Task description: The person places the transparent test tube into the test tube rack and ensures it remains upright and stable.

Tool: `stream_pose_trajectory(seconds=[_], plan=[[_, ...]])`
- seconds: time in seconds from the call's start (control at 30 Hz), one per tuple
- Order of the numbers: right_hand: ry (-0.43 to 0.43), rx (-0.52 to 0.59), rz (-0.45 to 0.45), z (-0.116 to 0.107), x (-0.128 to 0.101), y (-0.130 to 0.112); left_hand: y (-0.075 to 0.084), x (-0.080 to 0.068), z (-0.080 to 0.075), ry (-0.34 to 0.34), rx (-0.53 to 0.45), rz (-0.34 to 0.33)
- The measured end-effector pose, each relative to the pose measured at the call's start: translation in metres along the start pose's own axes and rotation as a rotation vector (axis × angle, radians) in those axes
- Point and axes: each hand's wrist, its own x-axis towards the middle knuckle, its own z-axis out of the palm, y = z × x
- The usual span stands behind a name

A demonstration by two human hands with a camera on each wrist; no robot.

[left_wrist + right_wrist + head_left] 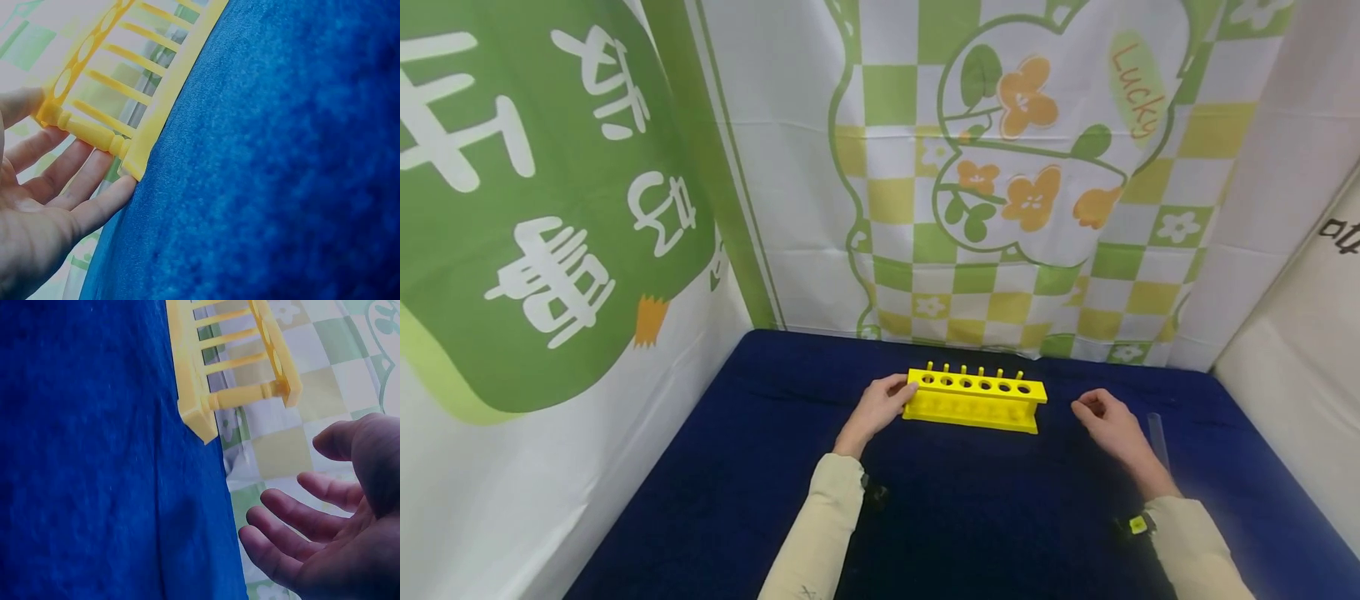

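Note:
A yellow test tube rack (973, 400) stands upright on the dark blue cloth, with a row of round holes in its top bar and several pegs behind. My left hand (880, 406) holds its left end. In the left wrist view, the thumb of the left hand (50, 200) is at the top bar, and the fingers lie along the end post and base. To the right of the rack, apart from it, is my right hand (1111, 425). The right wrist view has that hand (325, 531) with loosely bent fingers and nothing in them, facing the rack's end post (244, 395).
A clear tube (1158, 440) lies on the blue cloth (985, 517) just right of the right hand, partly behind the forearm. Printed green and white curtains (797, 167) hang behind the table and along its sides.

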Motion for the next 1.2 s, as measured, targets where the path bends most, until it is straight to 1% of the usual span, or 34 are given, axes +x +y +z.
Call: stream_pose_trajectory(seconds=[0.17, 0.37, 0.5, 0.73, 0.97, 1.1, 1.2], plan=[[0.022, -0.023, -0.028, -0.006, -0.001, 0.005, 0.000, 0.000, 0.000, -0.003, -0.010, 0.008], [0.053, -0.031, -0.074, -0.013, -0.001, 0.011, -0.001, 0.000, -0.002, -0.001, -0.021, 0.000], [0.059, -0.042, -0.086, -0.018, -0.004, 0.016, -0.002, 0.000, -0.001, 0.004, -0.019, -0.002], [0.063, -0.070, -0.061, -0.028, -0.011, 0.026, -0.002, 0.000, 0.001, 0.002, -0.015, 0.011], [0.115, -0.115, -0.019, -0.032, -0.013, 0.037, -0.004, 0.000, 0.003, 0.009, -0.002, 0.007], [0.143, -0.142, -0.004, -0.036, -0.014, 0.042, -0.005, 0.001, 0.002, 0.008, -0.005, 0.017], [0.148, -0.153, 0.010, -0.038, -0.016, 0.045, -0.005, 0.001, 0.001, 0.008, -0.005, 0.022]])
